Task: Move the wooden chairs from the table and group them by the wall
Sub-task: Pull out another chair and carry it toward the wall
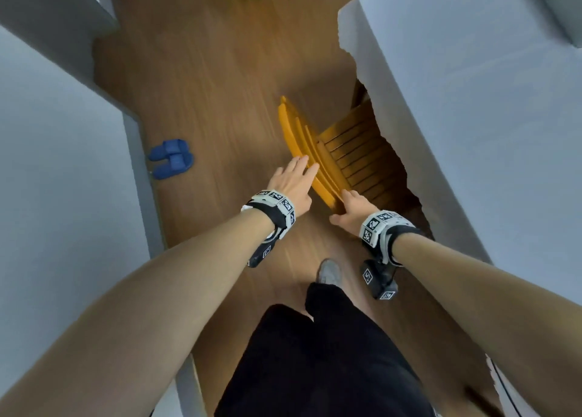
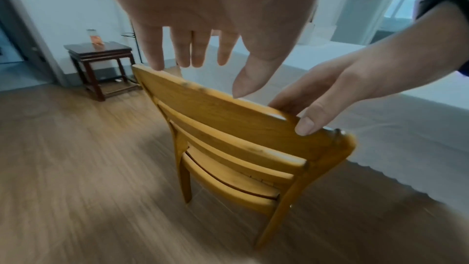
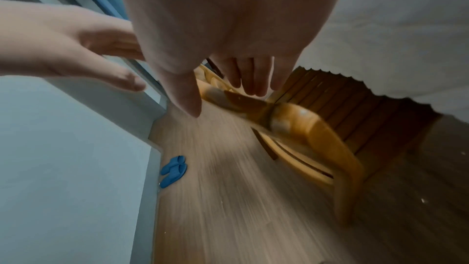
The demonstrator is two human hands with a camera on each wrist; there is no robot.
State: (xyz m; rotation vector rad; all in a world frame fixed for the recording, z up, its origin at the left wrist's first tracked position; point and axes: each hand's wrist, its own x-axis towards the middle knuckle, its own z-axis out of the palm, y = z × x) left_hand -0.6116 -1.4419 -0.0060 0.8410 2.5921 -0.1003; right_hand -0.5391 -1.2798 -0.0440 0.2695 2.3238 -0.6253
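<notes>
A yellow wooden chair (image 1: 356, 152) stands tucked under the table (image 1: 472, 101), which is draped in white cloth; its back faces me. My right hand (image 1: 349, 208) holds the near end of the top rail. In the left wrist view the right hand (image 2: 330, 95) has its fingers over the rail and its thumb against the back face of the chair (image 2: 228, 127). My left hand (image 1: 293, 180) is flat with straight fingers at the middle of the rail. Whether the left hand (image 2: 238, 79) touches the wood I cannot tell. The right wrist view shows the chair (image 3: 304, 123) blurred.
A white wall (image 1: 47, 164) runs along the left, with blue slippers (image 1: 171, 158) at its foot. A strip of wooden floor (image 1: 220, 85) lies between wall and table. A dark side table (image 2: 99, 57) stands by the far wall. My shoe (image 1: 329, 271) is behind the chair.
</notes>
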